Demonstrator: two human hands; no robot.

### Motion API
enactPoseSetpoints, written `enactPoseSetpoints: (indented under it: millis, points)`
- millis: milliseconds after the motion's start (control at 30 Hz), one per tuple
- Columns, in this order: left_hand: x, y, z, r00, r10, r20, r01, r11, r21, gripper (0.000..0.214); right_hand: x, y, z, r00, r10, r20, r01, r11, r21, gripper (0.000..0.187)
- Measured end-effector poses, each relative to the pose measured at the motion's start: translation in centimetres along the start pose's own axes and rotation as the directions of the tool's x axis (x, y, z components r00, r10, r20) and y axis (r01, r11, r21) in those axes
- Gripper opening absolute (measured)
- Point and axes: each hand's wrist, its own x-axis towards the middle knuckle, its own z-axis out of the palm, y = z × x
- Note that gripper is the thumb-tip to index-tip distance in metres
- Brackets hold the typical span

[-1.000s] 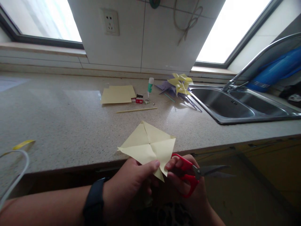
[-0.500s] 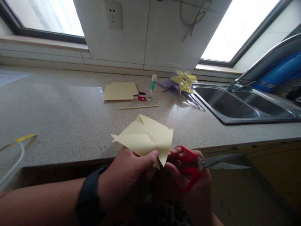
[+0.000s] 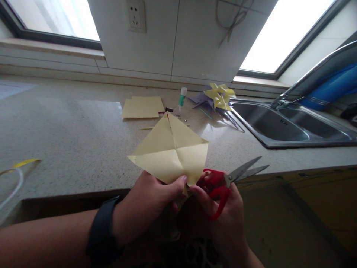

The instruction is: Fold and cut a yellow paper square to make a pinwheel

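A creased square of pale yellow paper (image 3: pixel 171 147), with slits running in from its corners, is held up over the counter's front edge. My left hand (image 3: pixel 156 197) pinches it near the lower corner, thumb on top. Red-handled scissors (image 3: pixel 223 186) hang on the fingers of my right hand (image 3: pixel 223 219), their blades parted and pointing away to the right. The thumb and fingertips of that hand touch the paper's lower corner beside my left thumb.
Behind the paper lie yellow paper sheets (image 3: pixel 143 107), a glue stick (image 3: pixel 182 97) and a thin wooden stick (image 3: pixel 146 128). Yellow and purple pinwheels (image 3: pixel 220 96) rest beside the sink (image 3: pixel 267 143). A yellow strip (image 3: pixel 26 162) and white cable (image 3: pixel 16 190) are at the left.
The paper has tilted up and flattened, now covering part of the wooden stick and the red box. My right hand moved left to its lower corner, and the scissor blades swung upward.
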Motion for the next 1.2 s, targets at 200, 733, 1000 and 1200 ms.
enactPoseSetpoints:
  millis: [200, 733, 1000, 1200]
  points:
    - [0.3, 0.0, -0.3, 0.996, 0.084, -0.013, -0.083, 0.994, 0.064, 0.030, 0.4, -0.1, -0.1, 0.999, -0.020, 0.025, 0.020, 1.000, 0.006, 0.028]
    - [0.6, 0.7, -0.4, 0.966, 0.150, 0.212, -0.131, 0.986, -0.102, 0.034, 0.7, -0.1, -0.7, 0.978, 0.129, 0.165, -0.153, 0.978, 0.144, 0.030]
    - [0.5, 0.9, -0.1, 0.981, 0.000, 0.196, 0.039, 0.980, -0.195, 0.041, 0.8, -0.8, -0.6, 0.990, 0.056, 0.129, -0.066, 0.995, 0.072, 0.021]
    - [0.6, 0.8, 0.0, 0.985, 0.063, 0.160, -0.025, 0.973, -0.227, 0.043, 0.9, -0.8, -0.5, 0.985, 0.043, 0.166, -0.057, 0.995, 0.079, 0.019]
